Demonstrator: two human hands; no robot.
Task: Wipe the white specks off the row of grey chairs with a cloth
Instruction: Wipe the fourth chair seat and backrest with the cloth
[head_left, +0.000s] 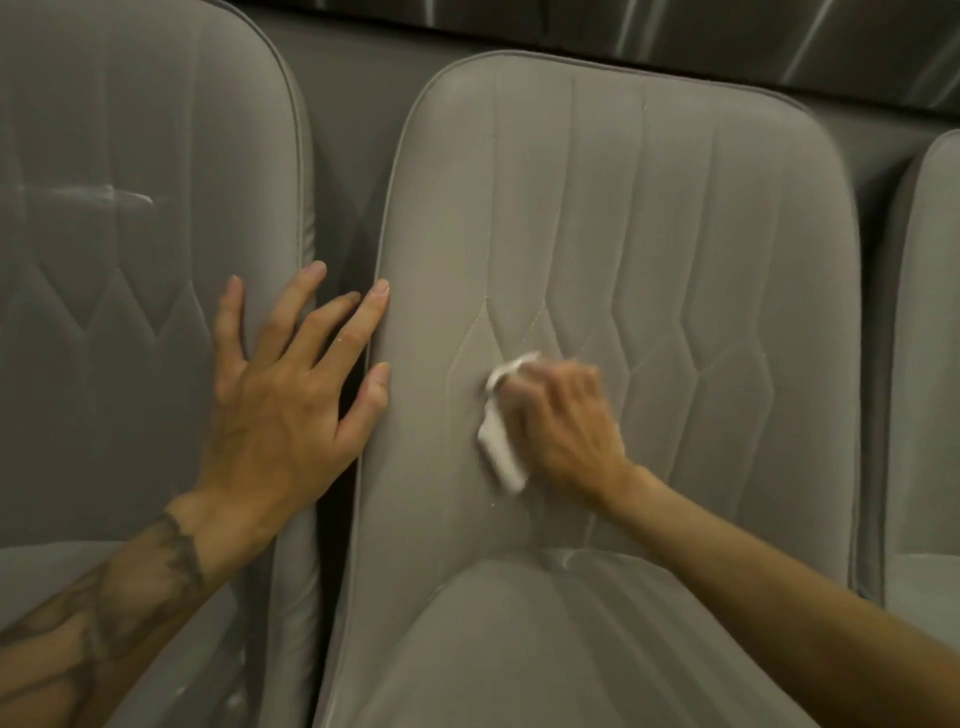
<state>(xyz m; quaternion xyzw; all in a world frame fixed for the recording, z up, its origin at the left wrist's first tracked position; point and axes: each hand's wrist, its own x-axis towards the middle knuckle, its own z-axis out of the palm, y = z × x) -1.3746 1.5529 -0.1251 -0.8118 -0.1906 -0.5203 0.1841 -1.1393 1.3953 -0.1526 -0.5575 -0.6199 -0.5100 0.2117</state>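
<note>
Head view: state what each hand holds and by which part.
The right hand grips the white cloth around its middle, ends sticking out above and below. The left hand holds nothing; its fingers touch the middle chair.

Wall (348, 114): grey and plain, right in front of me.
Strip (623, 26): dark, above the wall, with thin bright streaks.
Light: dim.
</note>
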